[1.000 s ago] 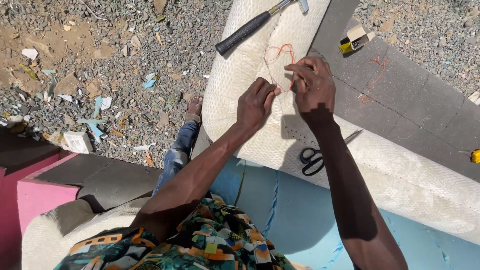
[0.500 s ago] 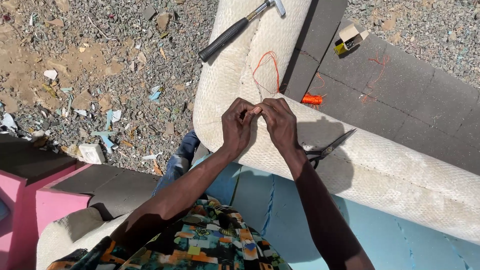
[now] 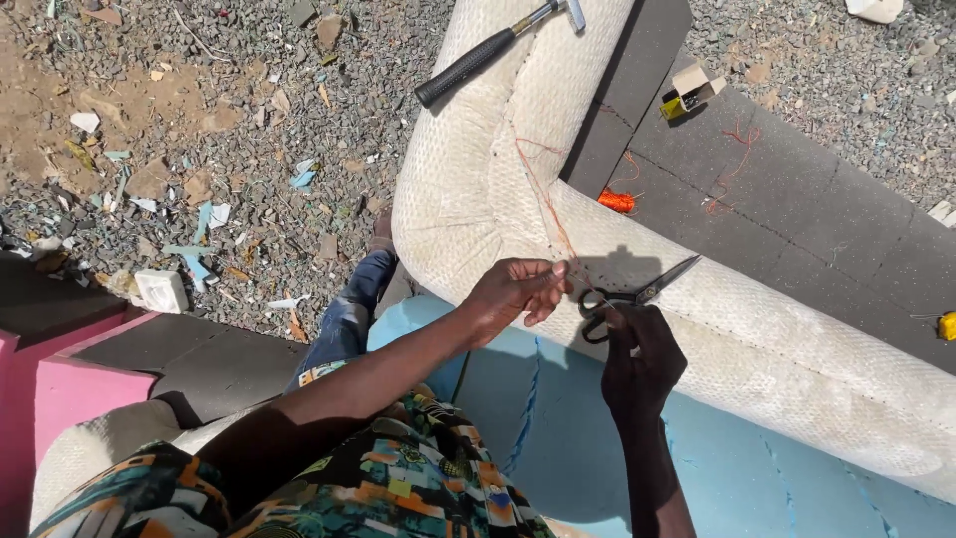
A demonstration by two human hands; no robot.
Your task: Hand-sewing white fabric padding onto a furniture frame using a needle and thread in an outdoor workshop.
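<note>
Pinching an orange thread point(image 3: 543, 199) between thumb and fingertips, the left hand point(image 3: 518, 291) is resting against the front edge of a cream upholstered cushion point(image 3: 478, 199), its fingers closed together on the strand, which is running up from the hand across the cream fabric toward the cushion's inner bend. Just beside it, the right hand point(image 3: 642, 364) is gripping a pair of black scissors point(image 3: 632, 297), fingers clamped through the handle loops; the blades are standing slightly apart and pointing up and to the right, lying over the same front edge, close to the thread at the left fingertips. Lying on the dark grey foam slab point(image 3: 797, 219) behind the cushion are an orange thread spool point(image 3: 617, 201), near the slab's inner edge, a loose tangle of orange thread point(image 3: 735, 149) and a small yellow and black box point(image 3: 687, 92) toward its far corner. Resting across the cushion's far end is a hammer point(image 3: 493, 52) with a black grip. Showing beneath the hands is a light blue foam sheet point(image 3: 777, 468). Spreading along the left side is gravel ground point(image 3: 199, 149) strewn with scraps, and a pink block point(image 3: 70, 389) is sitting at the lower left.
</note>
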